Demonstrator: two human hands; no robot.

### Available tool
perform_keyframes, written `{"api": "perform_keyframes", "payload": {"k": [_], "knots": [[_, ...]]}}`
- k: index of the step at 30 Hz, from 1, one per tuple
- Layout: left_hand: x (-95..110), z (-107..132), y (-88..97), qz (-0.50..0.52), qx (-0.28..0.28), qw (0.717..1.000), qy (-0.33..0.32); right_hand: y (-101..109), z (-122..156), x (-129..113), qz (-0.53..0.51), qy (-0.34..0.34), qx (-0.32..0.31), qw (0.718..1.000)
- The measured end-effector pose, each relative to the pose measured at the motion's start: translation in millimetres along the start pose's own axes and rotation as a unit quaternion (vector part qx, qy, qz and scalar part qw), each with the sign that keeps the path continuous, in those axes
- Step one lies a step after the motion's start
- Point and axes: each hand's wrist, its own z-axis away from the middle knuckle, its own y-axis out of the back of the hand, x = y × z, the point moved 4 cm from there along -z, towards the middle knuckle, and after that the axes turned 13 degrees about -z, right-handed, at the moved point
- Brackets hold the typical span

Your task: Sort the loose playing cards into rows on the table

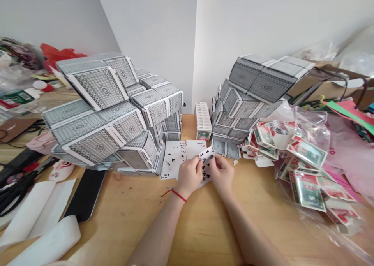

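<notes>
At middle of worktop (131,227), playing card (206,153) sits pinched between fingers of your left hand (190,175) and right hand (221,174), both grasping. Left stack of card-backed blocks (101,122) and right stack (248,106) stand assembled, apparently done. Card you hold looks mid-work; can't tell whether it's creased. Face-up cards (172,161) lie flat beside your left hand, likely left to work. Row of card packs (203,120) stands behind; heap of packs (309,192) sprawls at right, contents unclear.

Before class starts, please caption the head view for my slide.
Left hand and right hand hold a playing card before stacks of patterned blocks.
</notes>
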Motion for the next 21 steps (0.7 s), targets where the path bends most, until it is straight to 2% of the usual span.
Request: {"api": "perform_keyframes", "payload": {"k": [1, 2, 5, 7, 8, 10, 13, 16, 18, 21], "knots": [[-2, 0, 0.4, 0.025, -0.007, 0.999, 0.024, -1, -2, 3, -0.100, -0.065, -0.011, 0.993], [-4, -1, 0.4, 0.052, -0.014, 0.997, 0.046, -3, -4, 6, -0.199, -0.131, -0.024, 0.971], [-9, -1, -1.0, 0.145, -0.037, 0.985, 0.091, -14, -7, 11, -0.425, -0.288, -0.078, 0.854], [-10, -2, -3.1, 0.194, -0.051, 0.975, 0.100, -20, -6, 11, -0.496, -0.355, -0.111, 0.785], [-10, -2, -4.2, 0.210, -0.056, 0.971, 0.103, -23, -5, 10, -0.515, -0.378, -0.124, 0.760], [-11, -1, -6.3, 0.227, -0.063, 0.966, 0.108, -25, -2, 7, -0.536, -0.402, -0.150, 0.727], [-12, -1, -8.4, 0.243, -0.070, 0.960, 0.120, -27, 1, 2, -0.545, -0.408, -0.189, 0.707], [-13, -1, -8.2, 0.260, -0.074, 0.954, 0.129, -26, 3, -1, -0.532, -0.404, -0.218, 0.712], [-13, -2, -7.6, 0.264, -0.077, 0.952, 0.131, -25, 3, -2, -0.511, -0.392, -0.230, 0.730], [-13, -2, -6.6, 0.263, -0.076, 0.953, 0.133, -24, 2, 0, -0.456, -0.359, -0.243, 0.778]]}}
